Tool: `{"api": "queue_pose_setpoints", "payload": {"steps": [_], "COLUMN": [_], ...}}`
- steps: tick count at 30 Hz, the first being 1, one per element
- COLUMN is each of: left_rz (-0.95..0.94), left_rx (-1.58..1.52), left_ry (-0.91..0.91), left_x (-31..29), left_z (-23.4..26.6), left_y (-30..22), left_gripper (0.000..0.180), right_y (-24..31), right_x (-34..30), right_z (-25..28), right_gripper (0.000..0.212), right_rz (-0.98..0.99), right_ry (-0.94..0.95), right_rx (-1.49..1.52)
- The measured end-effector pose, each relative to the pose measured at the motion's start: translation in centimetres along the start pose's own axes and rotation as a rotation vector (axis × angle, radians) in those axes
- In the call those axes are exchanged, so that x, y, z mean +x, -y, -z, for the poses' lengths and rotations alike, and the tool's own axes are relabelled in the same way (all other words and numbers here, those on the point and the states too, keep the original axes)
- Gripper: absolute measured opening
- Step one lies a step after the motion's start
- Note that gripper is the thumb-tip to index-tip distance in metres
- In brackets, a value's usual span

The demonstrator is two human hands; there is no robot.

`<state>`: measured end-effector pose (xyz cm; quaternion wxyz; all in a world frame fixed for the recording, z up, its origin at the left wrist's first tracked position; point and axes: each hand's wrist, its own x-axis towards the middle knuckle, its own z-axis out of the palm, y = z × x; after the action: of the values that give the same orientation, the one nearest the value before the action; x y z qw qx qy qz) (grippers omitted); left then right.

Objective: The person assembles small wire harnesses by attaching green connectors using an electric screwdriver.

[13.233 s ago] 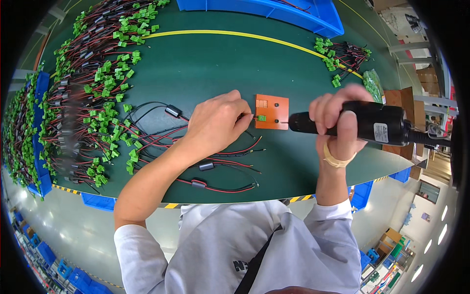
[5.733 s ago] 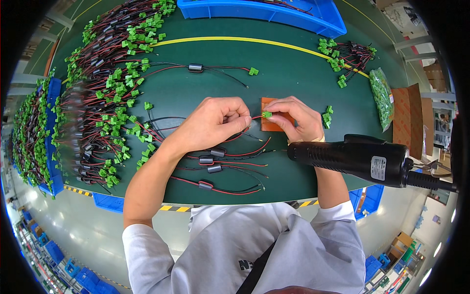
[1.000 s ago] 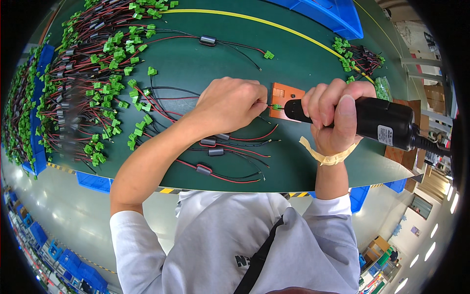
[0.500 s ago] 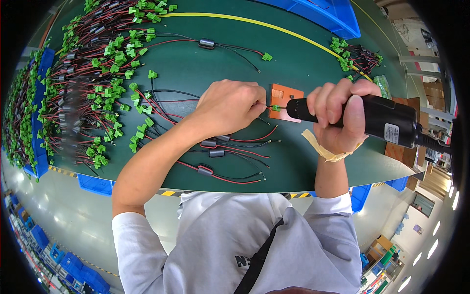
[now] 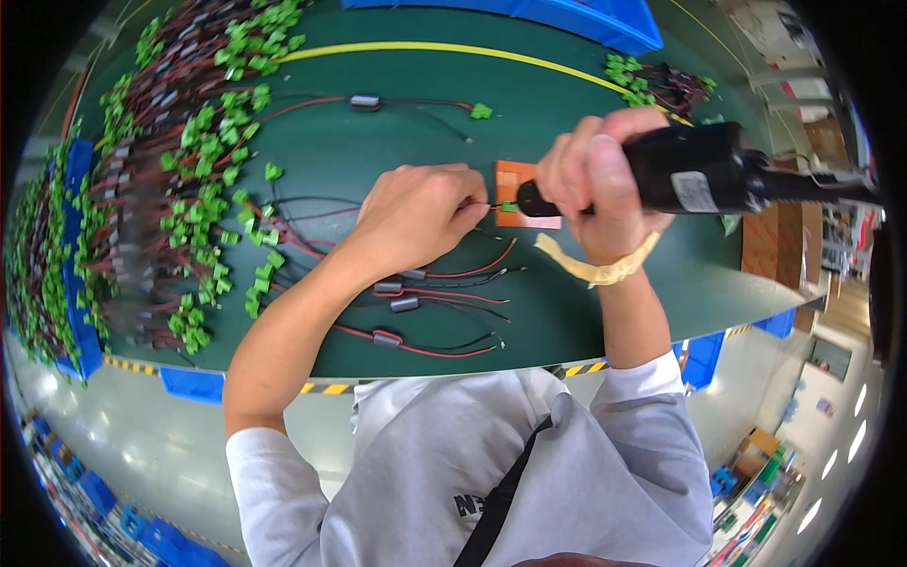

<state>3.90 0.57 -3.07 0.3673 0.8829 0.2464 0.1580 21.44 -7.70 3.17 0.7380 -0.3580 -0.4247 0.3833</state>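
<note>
My left hand (image 5: 420,213) is closed in a pinch on a thin wire (image 5: 490,205) that runs to a small green connector (image 5: 508,206). That connector lies on an orange block (image 5: 516,174) with a recess in it. My right hand (image 5: 597,180) grips a black power screwdriver (image 5: 690,170), lying nearly level with its nose at the connector; the bit's tip is hidden. A band of yellowish tape (image 5: 605,272) circles the right wrist. Below my left hand lie several red and black cables with dark cylinders, one being a dark cylinder (image 5: 386,338).
A big heap of cables with green connectors (image 5: 203,142) covers the table's left side, beside a blue bin edge (image 5: 83,246). At the far side stand a blue bin (image 5: 605,21) and a smaller cable bundle (image 5: 671,87). A single cable (image 5: 365,102) lies beyond my left hand.
The rear of the screwdriver has swung away from me, and my right hand has turned with it. My left hand keeps its pinch beside the block. The whole view has shifted slightly.
</note>
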Motion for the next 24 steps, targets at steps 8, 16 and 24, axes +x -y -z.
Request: {"api": "queue_pose_setpoints", "payload": {"steps": [8,16,24], "left_rz": [0.082,-0.059,-0.013], "left_rx": [0.0,0.178,0.541], "left_ry": [0.042,0.227,-0.287], "left_x": [0.0,-1.5,-1.7], "left_z": [0.3,7.2,7.9], "left_y": [-0.6,0.2,1.1], "left_gripper": [0.015,0.036,0.021], "right_y": [-0.2,1.2,2.8], "right_x": [0.0,0.0,0.1], "right_z": [-0.5,3.1,15.9], "right_gripper": [0.017,0.02,0.077], "right_rz": [0.092,0.259,0.012], "right_ry": [0.05,-0.042,-0.063], "right_rx": [-0.327,-0.125,-0.613]}}
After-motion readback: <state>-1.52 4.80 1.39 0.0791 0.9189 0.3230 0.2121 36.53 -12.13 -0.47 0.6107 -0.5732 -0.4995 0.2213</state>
